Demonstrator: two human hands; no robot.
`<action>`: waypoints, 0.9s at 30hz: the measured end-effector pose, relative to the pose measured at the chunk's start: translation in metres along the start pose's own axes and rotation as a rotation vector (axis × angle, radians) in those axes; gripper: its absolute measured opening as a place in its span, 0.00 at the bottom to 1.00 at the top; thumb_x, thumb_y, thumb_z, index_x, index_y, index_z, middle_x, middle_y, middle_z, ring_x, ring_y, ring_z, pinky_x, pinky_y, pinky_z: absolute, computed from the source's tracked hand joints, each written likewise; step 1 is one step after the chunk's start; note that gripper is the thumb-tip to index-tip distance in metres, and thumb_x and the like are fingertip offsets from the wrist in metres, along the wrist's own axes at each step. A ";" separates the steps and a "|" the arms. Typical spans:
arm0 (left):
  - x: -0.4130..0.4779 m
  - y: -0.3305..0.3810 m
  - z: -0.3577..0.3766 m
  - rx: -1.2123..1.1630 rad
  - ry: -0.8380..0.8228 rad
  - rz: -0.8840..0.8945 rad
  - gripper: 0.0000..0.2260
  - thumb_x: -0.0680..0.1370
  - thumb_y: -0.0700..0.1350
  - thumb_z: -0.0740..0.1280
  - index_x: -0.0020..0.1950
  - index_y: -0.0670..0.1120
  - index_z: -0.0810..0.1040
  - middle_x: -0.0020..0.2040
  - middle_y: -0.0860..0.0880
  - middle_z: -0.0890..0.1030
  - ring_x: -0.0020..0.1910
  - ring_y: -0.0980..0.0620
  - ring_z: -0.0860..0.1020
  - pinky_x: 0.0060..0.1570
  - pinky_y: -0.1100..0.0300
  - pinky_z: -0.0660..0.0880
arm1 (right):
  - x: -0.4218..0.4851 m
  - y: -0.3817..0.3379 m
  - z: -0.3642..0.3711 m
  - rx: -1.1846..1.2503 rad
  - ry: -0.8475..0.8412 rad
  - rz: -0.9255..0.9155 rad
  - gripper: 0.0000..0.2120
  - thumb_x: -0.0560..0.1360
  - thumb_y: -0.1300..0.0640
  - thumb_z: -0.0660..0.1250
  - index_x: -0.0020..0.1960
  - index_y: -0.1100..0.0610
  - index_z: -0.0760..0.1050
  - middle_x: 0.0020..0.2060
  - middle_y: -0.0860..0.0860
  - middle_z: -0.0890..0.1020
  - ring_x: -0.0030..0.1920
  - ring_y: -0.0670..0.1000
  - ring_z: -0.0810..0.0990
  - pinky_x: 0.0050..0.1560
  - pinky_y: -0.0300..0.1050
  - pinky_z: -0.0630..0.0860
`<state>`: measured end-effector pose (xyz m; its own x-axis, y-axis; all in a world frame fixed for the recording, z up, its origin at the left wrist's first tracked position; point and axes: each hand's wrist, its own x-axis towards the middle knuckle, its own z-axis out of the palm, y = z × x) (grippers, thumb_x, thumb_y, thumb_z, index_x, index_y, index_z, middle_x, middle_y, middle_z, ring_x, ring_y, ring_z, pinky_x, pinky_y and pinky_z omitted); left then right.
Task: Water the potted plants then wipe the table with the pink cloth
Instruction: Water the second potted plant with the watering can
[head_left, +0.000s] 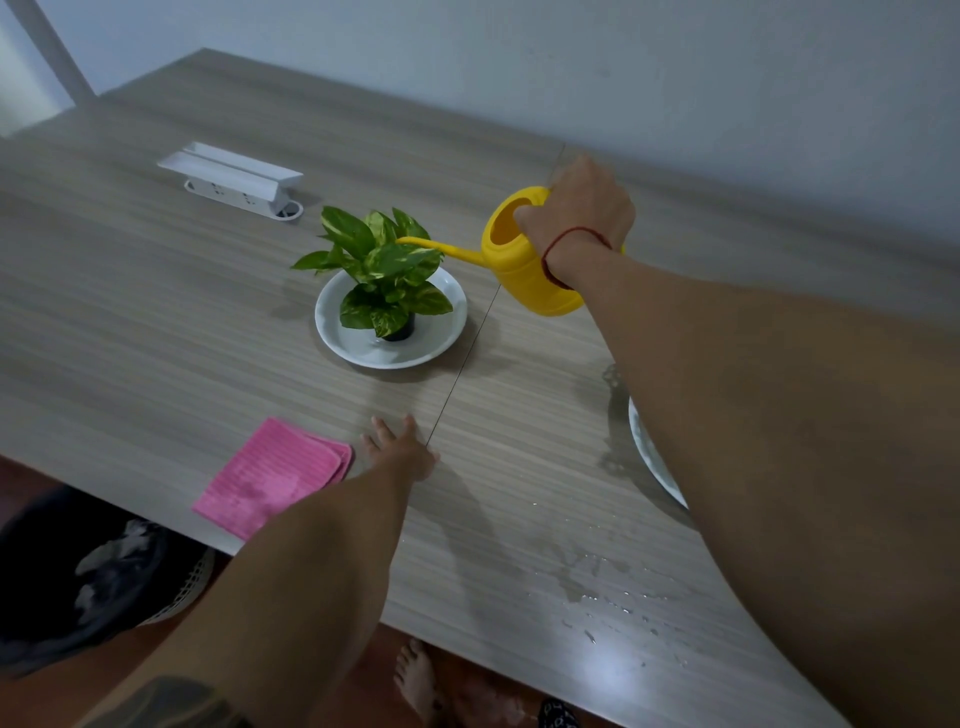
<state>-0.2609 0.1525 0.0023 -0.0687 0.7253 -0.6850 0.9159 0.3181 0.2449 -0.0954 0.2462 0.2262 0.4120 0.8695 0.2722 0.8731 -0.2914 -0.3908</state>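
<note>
The person's right hand is wrapped around the handle of a yellow watering can, fingers curled shut on it, and holds the can tipped toward the left so that its long thin spout reaches over the leaves of the potted plant; that tilt and reach look chosen to send water into the pot rather than onto the wood, though no stream can be made out at the spout's tip. The plant, a small pothos with glossy green leaves marbled in yellow, stands in a dark pot on a white saucer, which is there, it seems, to catch runoff; a thin film of water appears to lie in it. The left hand rests flat on the tabletop with its fingers spread and holding nothing, probably as a brace while the body leans forward. Just beside it to the left lies the pink cloth, folded, ribbed in texture, with a darker, possibly damp patch, set near the front edge within easy reach for the wiping that is not yet begun. Spilled water beads on the near right of the tabletop, and the rim of a second white plate shows behind the right forearm; what it carries is hidden. A white power strip sits well apart at the back.
</note>
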 end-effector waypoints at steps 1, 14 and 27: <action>0.000 0.000 0.000 -0.003 0.000 0.000 0.35 0.83 0.55 0.59 0.81 0.52 0.38 0.78 0.38 0.32 0.78 0.34 0.36 0.76 0.40 0.43 | 0.000 0.000 0.000 -0.006 0.001 0.001 0.16 0.68 0.50 0.71 0.54 0.54 0.77 0.54 0.52 0.82 0.55 0.58 0.80 0.48 0.45 0.74; 0.003 -0.001 0.002 -0.036 0.001 0.025 0.35 0.83 0.53 0.59 0.81 0.52 0.38 0.78 0.38 0.31 0.77 0.34 0.36 0.77 0.39 0.45 | 0.001 0.005 -0.006 0.064 -0.024 0.100 0.18 0.69 0.49 0.72 0.55 0.54 0.77 0.56 0.53 0.81 0.56 0.57 0.80 0.46 0.45 0.72; 0.018 -0.005 0.009 0.026 0.029 0.011 0.35 0.83 0.55 0.58 0.81 0.52 0.39 0.78 0.36 0.34 0.78 0.33 0.38 0.77 0.40 0.43 | -0.027 0.037 0.020 0.437 -0.153 0.473 0.24 0.68 0.44 0.71 0.59 0.55 0.77 0.57 0.53 0.81 0.56 0.57 0.80 0.47 0.45 0.73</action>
<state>-0.2632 0.1587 -0.0172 -0.0694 0.7461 -0.6622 0.9267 0.2940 0.2341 -0.0799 0.2199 0.1869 0.6553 0.7439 -0.1313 0.4079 -0.4948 -0.7674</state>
